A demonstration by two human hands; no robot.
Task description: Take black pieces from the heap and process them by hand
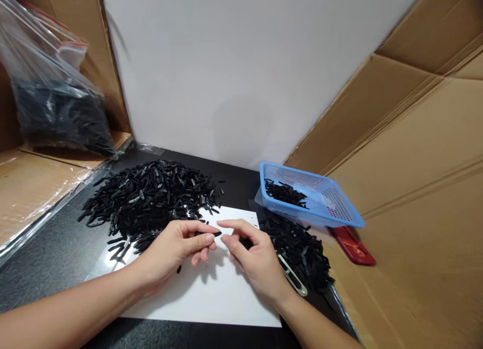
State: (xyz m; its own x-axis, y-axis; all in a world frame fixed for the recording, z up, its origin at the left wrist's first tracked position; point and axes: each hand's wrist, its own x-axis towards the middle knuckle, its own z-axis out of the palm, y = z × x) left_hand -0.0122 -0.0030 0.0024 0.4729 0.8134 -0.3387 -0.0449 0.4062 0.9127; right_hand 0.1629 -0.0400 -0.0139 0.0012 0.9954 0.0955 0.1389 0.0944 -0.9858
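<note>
Black strip (218, 233): one, thin, narrow, tapering to a point at its exposed end; matte. It sits between the person's hands, over a smooth white sheet (211, 303). Left hand (179, 246): thumb and forefinger pinched on the strip, other fingers curled. Right hand (252, 251): thumb and forefinger narrowly parted, just beside the strip's tip; dark patch inside the curl, cannot tell whether anything is held there.

Loose strips of like kind, too many to count, in two heaps: the larger heap (151, 193), jagged, some faces glossy, spills onto the sheet; the smaller heap (305, 253) lies right of it. One pale, slotted tool handle (296, 278) at the smaller heap's edge.

Beyond: one blue perforated plastic basket (350, 215), tilted, a small batch of strips (285, 193) inside. One red flat object (354, 246) near it. Table (41, 263) dark, speckled. Far left, one clear zip bag (60, 112), part-filled with dark material. Corrugated cardboard (422, 162) at both sides; plain white wall (245, 62) behind.
</note>
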